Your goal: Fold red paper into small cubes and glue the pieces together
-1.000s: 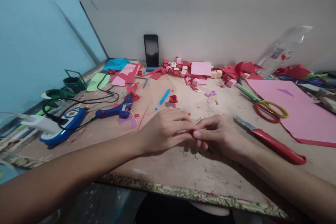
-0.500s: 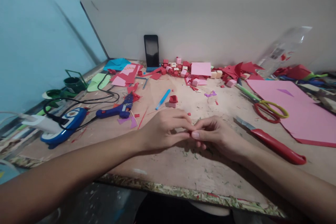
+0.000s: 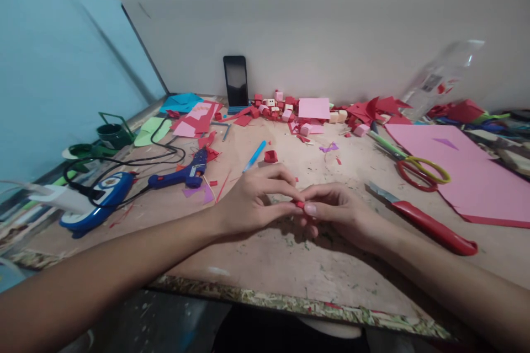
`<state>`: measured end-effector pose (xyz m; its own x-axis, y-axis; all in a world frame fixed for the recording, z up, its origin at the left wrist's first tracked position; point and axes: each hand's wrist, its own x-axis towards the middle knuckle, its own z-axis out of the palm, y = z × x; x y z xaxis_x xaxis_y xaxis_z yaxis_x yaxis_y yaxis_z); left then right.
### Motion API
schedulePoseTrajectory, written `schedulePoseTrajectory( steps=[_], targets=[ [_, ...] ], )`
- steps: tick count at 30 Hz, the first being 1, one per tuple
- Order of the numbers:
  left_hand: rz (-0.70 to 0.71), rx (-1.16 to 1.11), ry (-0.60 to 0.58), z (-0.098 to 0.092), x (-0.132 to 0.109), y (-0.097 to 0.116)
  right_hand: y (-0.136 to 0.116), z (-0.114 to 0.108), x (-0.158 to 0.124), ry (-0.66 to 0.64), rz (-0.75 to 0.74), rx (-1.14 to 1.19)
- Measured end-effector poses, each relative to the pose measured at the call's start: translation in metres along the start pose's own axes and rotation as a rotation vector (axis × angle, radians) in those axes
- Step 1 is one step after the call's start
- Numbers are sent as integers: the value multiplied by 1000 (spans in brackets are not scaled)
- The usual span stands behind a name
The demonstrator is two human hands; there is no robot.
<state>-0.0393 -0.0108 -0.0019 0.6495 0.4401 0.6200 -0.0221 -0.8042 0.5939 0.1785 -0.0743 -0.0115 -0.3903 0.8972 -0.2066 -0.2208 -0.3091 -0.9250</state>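
Between the fingertips of both hands, just above the board, is a small red paper piece [image 3: 299, 204], mostly covered by the fingers. My left hand [image 3: 259, 198] pinches it from the left with thumb and forefinger. From the other side, my right hand [image 3: 342, 210] grips it with thumb and index finger, the other fingers curled below. Beyond my left hand sit a small red open paper box [image 3: 270, 156] and a blue pen-like stick [image 3: 254, 156]. A knife with a red handle [image 3: 434, 227] lies to the right of my right hand.
A blue glue gun [image 3: 182, 175] and a power strip [image 3: 101, 204] with cables lie on the left. Scissors [image 3: 422, 171] rest by pink sheets [image 3: 476, 176] on the right. Along the back are a phone [image 3: 236, 81], small paper cubes [image 3: 285, 115] and a clear bottle [image 3: 443, 77].
The red paper piece now shows between my fingertips, where it was hidden before. My fingers have shifted slightly on it, and the whole view has moved a little.
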Motion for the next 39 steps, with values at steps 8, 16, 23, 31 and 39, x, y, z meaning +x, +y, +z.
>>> schedulePoseTrajectory(
  steps=[8, 16, 23, 31, 39],
  targets=[
    [-71, -34, 3, 0, 1, 2, 2, -4, 5, 124, -90, -40],
    [-254, -74, 98, 1, 3, 3, -4, -4, 3, 211, -154, -107],
    [-400, -157, 246, 3, 5, -2, -3, -7, 5, 316, -248, -173],
    [-500, -399, 209, 10, 3, -7, -12, 2, 1, 317, -221, -366],
    [-493, -334, 147, 11, 2, -6, -12, 4, 1, 296, -235, -428]
  ],
)
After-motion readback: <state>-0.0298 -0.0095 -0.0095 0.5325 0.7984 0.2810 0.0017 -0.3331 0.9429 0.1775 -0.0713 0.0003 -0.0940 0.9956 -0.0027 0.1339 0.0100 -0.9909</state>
